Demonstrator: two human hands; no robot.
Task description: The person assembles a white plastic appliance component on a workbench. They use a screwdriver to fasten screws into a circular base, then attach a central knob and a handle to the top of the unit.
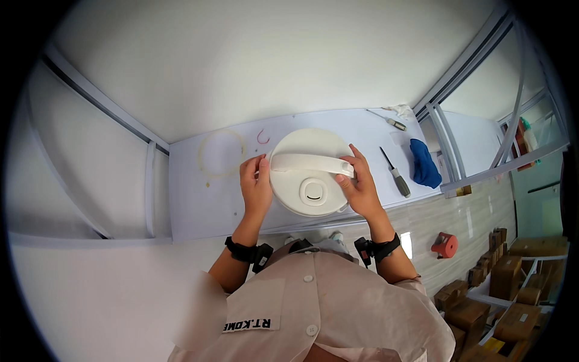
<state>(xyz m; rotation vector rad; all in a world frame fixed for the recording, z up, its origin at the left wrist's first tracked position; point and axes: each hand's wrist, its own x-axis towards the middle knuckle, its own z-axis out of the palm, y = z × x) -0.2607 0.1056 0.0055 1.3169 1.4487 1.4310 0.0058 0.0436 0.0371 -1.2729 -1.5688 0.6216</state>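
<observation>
A round white rice cooker (pixel 293 190) stands on the white table, seen from above. Its curved carry handle (pixel 307 162) lies across the lid, behind an oval steam vent (pixel 313 192). My left hand (pixel 256 184) presses against the cooker's left side, fingers curled near the handle's left end; part of its grip is hidden. On the other side my right hand (pixel 360 187) holds the handle's right end, thumb on top and fingers wrapped over the rim.
Right of the cooker lie a screwdriver (pixel 396 176), a second screwdriver (pixel 395 123) and a blue cloth-like bundle (pixel 425 164). A thin red wire (pixel 260 137) rests behind it at left. Metal frames (pixel 446 142) flank the table. A red stool (pixel 445 245) and cardboard boxes (pixel 505 277) stand on the floor.
</observation>
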